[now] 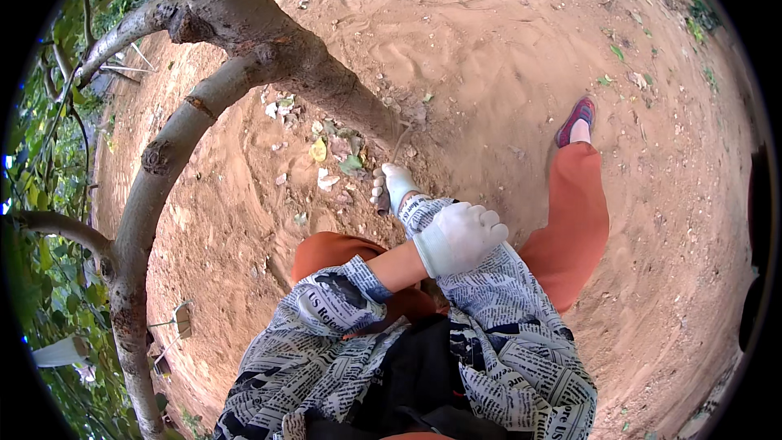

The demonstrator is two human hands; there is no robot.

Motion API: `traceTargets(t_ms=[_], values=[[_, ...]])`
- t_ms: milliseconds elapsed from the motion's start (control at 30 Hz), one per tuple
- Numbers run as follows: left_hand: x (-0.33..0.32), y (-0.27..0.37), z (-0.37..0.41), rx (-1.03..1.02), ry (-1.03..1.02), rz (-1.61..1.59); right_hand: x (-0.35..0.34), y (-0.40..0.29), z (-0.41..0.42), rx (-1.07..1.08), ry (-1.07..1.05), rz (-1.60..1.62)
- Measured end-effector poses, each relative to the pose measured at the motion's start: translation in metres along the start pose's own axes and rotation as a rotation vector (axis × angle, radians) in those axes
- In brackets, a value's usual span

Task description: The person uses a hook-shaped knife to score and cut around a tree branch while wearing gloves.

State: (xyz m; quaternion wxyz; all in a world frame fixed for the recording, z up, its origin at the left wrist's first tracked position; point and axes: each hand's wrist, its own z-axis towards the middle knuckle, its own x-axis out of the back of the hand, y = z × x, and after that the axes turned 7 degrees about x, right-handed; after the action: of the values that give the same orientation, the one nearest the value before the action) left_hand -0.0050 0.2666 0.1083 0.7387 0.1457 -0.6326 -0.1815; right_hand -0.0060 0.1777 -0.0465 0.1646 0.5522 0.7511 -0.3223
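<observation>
My right hand (396, 185), in a white glove, is low over the soil and closed around the dark handle (383, 203) of a hand tool. A thin, curved part (400, 142) of the tool reaches up to the foot of the tree trunk (366, 104); its tip is hard to make out. Gloved too, my left hand (461, 238) crosses over my right forearm, its fingers curled against the newspaper-print sleeve (489, 278). Whether it grips the cloth is hidden. Dry and green leaves (350, 164) lie on the soil left of the trunk base.
A thick branch (165, 153) arches down the left side, with leafy growth (49, 256) beyond. Sandy ground (660, 195) spreads around me. My shoe (577, 119) is planted to the right. A pale, small object on a thin stick (182, 319) stands at the lower left.
</observation>
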Motion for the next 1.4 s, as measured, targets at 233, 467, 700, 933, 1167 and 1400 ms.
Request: traceTargets(t_ms=[233,467,700,933,1167,1400], values=[[0.005,0.009,-0.007,-0.059,-0.001,-0.008,-0.009,0.008,-0.046,0.039,-0.067,-0.192],[0.005,0.013,0.003,-0.069,0.062,-0.087,-0.012,-0.011,-0.029,0.059,-0.029,-0.221],[0.014,0.016,0.008,-0.070,0.084,-0.096,-0.009,-0.026,-0.040,0.047,-0.065,-0.291],[0.010,0.011,0.009,-0.071,0.052,-0.120,-0.014,-0.019,-0.062,0.143,-0.104,-0.390],[0.006,0.012,0.010,-0.057,0.045,-0.103,-0.018,-0.029,-0.048,0.149,-0.115,-0.333],[0.007,0.013,0.010,-0.051,0.034,-0.116,-0.013,-0.019,-0.053,0.125,-0.140,-0.331]])
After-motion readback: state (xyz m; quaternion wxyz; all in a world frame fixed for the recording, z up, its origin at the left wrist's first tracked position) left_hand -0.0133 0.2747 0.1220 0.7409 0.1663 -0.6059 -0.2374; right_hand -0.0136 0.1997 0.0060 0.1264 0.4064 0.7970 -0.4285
